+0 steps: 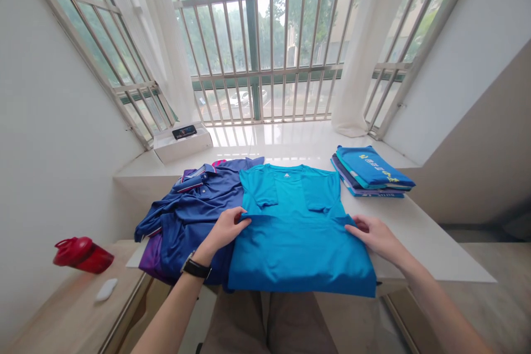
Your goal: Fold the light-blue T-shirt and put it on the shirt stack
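Note:
A bright blue T-shirt lies in front of me on the white table, collar toward the window. Both sleeves are turned inward, and its lower part is folded up, making a straight edge across the middle. My left hand, with a black watch on the wrist, pinches the left end of that edge. At the right end, my right hand grips the cloth between thumb and fingers. A loose heap of dark blue polo shirts touches the T-shirt's left side, with purple cloth beneath it.
Folded shirts are stacked at the back right of the white table. A phone rests on a white box near the barred window. On a lower wooden surface at left are a red bottle and a white object.

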